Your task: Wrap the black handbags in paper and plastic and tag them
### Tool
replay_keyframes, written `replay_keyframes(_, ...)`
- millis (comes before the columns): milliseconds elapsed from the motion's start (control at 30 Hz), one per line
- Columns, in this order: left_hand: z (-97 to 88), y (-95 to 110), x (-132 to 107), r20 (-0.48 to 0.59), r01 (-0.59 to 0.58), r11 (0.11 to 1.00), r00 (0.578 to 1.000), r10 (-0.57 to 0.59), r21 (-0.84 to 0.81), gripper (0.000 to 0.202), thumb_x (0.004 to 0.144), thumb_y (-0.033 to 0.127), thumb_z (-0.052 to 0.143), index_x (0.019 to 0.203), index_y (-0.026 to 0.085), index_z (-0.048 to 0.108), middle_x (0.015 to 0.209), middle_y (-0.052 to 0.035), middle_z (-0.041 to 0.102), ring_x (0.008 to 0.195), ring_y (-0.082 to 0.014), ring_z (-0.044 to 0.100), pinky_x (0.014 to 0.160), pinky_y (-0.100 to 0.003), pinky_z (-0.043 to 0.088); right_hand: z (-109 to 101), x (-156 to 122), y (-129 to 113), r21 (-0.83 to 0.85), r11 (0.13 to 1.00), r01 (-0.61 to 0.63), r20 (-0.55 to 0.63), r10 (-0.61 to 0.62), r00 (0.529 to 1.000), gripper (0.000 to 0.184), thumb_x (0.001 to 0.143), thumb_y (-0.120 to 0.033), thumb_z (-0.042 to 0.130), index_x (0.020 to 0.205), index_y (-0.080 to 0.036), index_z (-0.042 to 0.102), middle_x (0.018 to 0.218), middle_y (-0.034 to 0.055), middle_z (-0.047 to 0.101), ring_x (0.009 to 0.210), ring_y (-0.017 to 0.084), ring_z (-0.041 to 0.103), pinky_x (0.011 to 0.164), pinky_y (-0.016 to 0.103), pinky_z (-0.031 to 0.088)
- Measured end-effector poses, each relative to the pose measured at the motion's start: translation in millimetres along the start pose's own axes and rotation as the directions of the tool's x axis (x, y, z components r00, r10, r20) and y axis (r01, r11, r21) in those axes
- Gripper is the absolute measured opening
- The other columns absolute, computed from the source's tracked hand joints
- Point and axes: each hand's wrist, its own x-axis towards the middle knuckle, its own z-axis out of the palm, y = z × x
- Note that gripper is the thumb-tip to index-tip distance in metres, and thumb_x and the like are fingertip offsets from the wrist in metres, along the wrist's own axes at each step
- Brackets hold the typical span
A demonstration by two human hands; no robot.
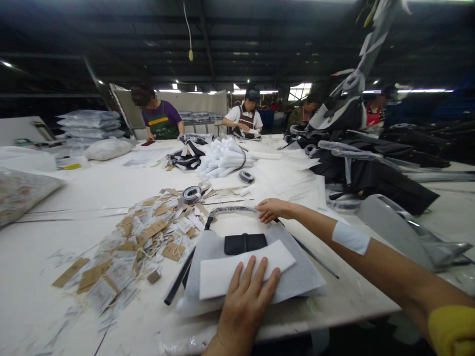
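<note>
A black handbag lies on the table in front of me, mostly hidden under thin white wrapping paper [308,282]. Its flap tab [245,244] shows in the middle, and its plastic-wrapped handle [232,209] arches away from me. My left hand [247,296] rests flat, fingers spread, on a white foam sheet [218,279] that lies across the bag's front. At the right side of the handle, my right hand [273,210] has its fingers closed around it. Dark straps stick out on both sides of the bag.
Left of the bag spreads a heap of tags and small packets [148,242]. Rolled straps [192,194] and a bundle of white foam [222,157] lie beyond. Black bags [374,178] are piled at right. Several people work across the table.
</note>
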Motion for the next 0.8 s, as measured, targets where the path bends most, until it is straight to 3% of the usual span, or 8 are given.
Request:
replay_keyframes(100, -1.1, 0.4, 0.5, 0.007, -0.001, 1.0, 1.0, 0.001, 0.002, 0.04, 0.102, 0.03, 0.042, 0.141, 0.033, 0.05, 0.148, 0.0019, 0.051, 0.134, -0.0237, 0.049, 0.111, -0.041, 0.04, 4.4, 0.0, 3.9, -0.128, 0.991, -0.044, -0.039, 0.039, 0.998, 0.035, 0.093, -0.045, 0.057, 0.087, -0.013, 0.07, 0.08, 0.013, 0.075, 0.072, 0.019, 0.072, 0.066, 0.026, 0.057)
replay_keyframes(200, -2.4, 0.8, 1.4, 0.015, 0.014, 1.0, 1.0, -0.014, -0.005, 0.04, 0.102, 0.029, 0.042, 0.141, 0.033, 0.051, 0.146, 0.002, 0.053, 0.134, -0.0234, 0.049, 0.111, -0.041, 0.04, 12.8, 2.0, 1.8, -0.274, 0.959, -0.07, -0.083, 0.049, 0.995, 0.026, 0.08, -0.039, 0.075, 0.073, -0.014, 0.071, 0.079, 0.0135, 0.075, 0.088, 0.026, 0.071, 0.078, 0.03, 0.053)
replay_keyframes(333, -2.2, 0.4, 2.2, 0.003, 0.01, 1.0, 1.0, -0.01, -0.01, 0.04, 0.102, 0.028, 0.042, 0.141, 0.033, 0.05, 0.145, 0.0021, 0.055, 0.133, -0.0235, 0.05, 0.11, -0.041, 0.041, 19.3, 6.1, -4.8, -0.352, 0.931, -0.097, -0.134, 0.053, 0.99, 0.027, 0.07, -0.036, 0.082, 0.082, -0.013, 0.073, 0.092, 0.0119, 0.075, 0.099, 0.027, 0.068, 0.085, 0.036, 0.05)
replay_keyframes(500, -1.8, 0.8, 1.7, 0.017, 0.013, 1.0, 1.0, -0.013, -0.01, 0.041, 0.102, 0.03, 0.043, 0.142, 0.033, 0.049, 0.145, 0.0018, 0.054, 0.133, -0.0243, 0.05, 0.108, -0.042, 0.043, 11.2, 6.3, -0.9, -0.242, 0.968, -0.063, -0.185, 0.018, 0.983, 0.018, 0.073, -0.032, 0.08, 0.079, -0.016, 0.078, 0.078, 0.0059, 0.076, 0.083, 0.023, 0.07, 0.072, 0.025, 0.049)
replay_keyframes(667, -2.7, 0.9, 1.9, 0.047, 0.016, 1.0, 0.999, -0.015, -0.022, 0.041, 0.103, 0.029, 0.041, 0.143, 0.033, 0.048, 0.146, 0.0018, 0.054, 0.134, -0.0243, 0.049, 0.109, -0.043, 0.042, -1.6, -7.6, 4.5, -0.037, 0.996, 0.087, -0.277, -0.094, 0.956, 0.026, 0.082, -0.035, 0.07, 0.096, -0.015, 0.079, 0.087, 0.007, 0.078, 0.085, 0.021, 0.071, 0.072, 0.024, 0.052)
replay_keyframes(800, -2.0, -2.0, 2.5, 0.039, -0.006, 0.999, 0.999, 0.007, -0.037, 0.042, 0.104, 0.028, 0.033, 0.143, 0.032, 0.048, 0.144, 0.002, 0.055, 0.132, -0.0235, 0.051, 0.107, -0.043, 0.043, -4.2, -34.1, 2.3, 0.098, 0.97, 0.221, -0.315, -0.181, 0.932, 0.031, 0.085, -0.037, 0.066, 0.097, -0.01, 0.078, 0.089, 0.0092, 0.078, 0.085, 0.022, 0.072, 0.075, 0.027, 0.056)
